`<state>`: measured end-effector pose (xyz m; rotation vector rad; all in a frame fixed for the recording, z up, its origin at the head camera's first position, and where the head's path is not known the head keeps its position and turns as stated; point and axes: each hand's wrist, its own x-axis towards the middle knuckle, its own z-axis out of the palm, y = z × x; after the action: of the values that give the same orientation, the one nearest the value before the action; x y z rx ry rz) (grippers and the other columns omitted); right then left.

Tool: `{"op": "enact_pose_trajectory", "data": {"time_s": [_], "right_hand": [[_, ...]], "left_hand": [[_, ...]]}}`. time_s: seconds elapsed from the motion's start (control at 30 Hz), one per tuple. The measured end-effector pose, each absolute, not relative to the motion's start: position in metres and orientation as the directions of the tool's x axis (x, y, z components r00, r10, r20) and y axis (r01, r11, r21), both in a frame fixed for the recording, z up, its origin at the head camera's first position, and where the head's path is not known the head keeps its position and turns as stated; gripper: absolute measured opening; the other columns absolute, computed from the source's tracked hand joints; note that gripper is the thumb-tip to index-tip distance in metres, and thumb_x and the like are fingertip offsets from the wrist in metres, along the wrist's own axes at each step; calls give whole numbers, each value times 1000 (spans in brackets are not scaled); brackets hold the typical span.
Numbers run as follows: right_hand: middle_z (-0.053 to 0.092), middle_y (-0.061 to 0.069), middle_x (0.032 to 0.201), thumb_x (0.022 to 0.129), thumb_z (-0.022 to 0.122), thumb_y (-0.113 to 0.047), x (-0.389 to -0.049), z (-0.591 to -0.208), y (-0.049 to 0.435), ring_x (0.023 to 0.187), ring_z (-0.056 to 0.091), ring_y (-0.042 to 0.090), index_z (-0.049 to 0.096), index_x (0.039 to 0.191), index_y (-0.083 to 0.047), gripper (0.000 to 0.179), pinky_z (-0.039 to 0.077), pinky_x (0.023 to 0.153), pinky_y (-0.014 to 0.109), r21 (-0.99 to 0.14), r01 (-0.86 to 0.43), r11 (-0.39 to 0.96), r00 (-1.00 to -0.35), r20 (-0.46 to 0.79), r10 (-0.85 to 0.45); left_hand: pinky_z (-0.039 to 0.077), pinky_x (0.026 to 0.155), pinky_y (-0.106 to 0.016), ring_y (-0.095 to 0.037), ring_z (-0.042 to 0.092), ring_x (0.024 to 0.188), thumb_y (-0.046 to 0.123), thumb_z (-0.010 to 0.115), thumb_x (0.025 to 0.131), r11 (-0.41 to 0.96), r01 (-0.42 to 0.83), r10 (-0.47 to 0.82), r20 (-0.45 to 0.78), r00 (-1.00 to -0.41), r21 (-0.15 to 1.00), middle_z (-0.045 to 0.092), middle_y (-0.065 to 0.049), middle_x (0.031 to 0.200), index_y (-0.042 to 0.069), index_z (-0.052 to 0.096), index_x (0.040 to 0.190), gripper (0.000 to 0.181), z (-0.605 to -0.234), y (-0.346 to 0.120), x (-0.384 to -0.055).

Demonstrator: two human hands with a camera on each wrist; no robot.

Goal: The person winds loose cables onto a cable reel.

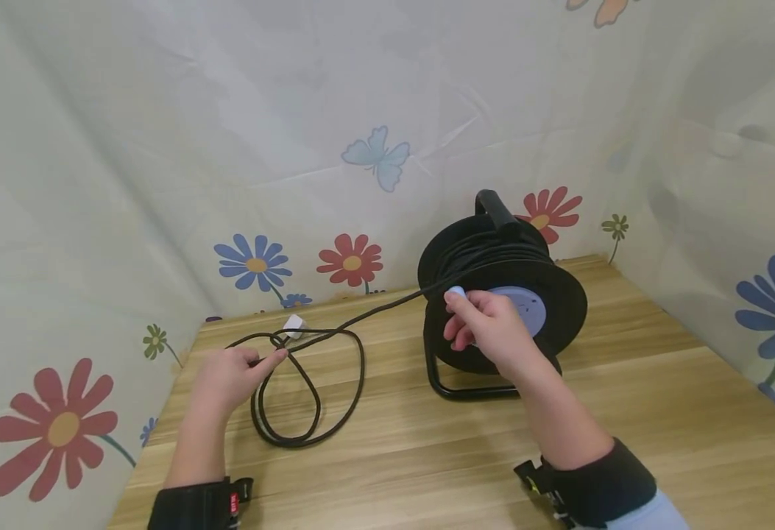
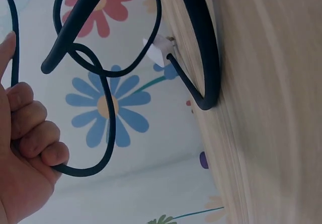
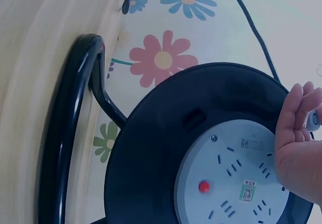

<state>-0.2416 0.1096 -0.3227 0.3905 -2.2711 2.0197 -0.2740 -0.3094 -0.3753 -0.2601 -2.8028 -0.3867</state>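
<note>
Wood-grain worktop [image 1: 394, 460] nearest. Left hand [image 1: 231, 375]: grip closed round black cable [image 2: 210, 58], loose loops just beside it. Right hand [image 1: 496, 331]: grip holds pale blue knob [image 1: 455, 292] at the reel's face. White plug [image 1: 295, 324] beyond loops. Black reel [image 1: 564, 316] stands right of centre, cable running leftward off it. Flower-print sheet [image 1: 261, 147] behind.
</note>
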Motion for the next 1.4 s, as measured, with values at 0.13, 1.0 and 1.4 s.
{"op": "enact_pose_trajectory", "data": {"time_s": [0.13, 1.0, 1.4], "right_hand": [[61, 21, 75, 97, 55, -42, -242, -320, 115, 57, 56, 32, 54, 103, 8, 51, 56, 67, 38, -971, -239, 27, -963, 233, -133], [60, 9, 63, 95, 61, -33, -239, -313, 146, 48, 51, 22, 48, 98, 21, 55, 56, 57, 31, -953, -251, -171, -962, 265, -60], [57, 7, 59, 95, 61, -36, -236, -305, 158, 46, 48, 18, 52, 95, 18, 55, 52, 51, 29, -962, -230, -143, -972, 234, -10]], "left_hand": [[26, 43, -31, -14, 26, 42, 76, 45, 84, 944, 206, 133, 276, -952, 256, 26, 7, 45, 17, 36, 50, 68, -374, -299, -273], [21, 38, -31, -14, 30, 40, 66, 53, 88, 933, 292, 168, 463, -870, 210, 26, 9, 40, 18, 35, 44, 67, -366, -253, -259], [18, 37, -30, -13, 27, 37, 65, 54, 88, 922, 348, 208, 542, -814, 170, 24, 10, 40, 20, 34, 44, 65, -362, -238, -257]]}}
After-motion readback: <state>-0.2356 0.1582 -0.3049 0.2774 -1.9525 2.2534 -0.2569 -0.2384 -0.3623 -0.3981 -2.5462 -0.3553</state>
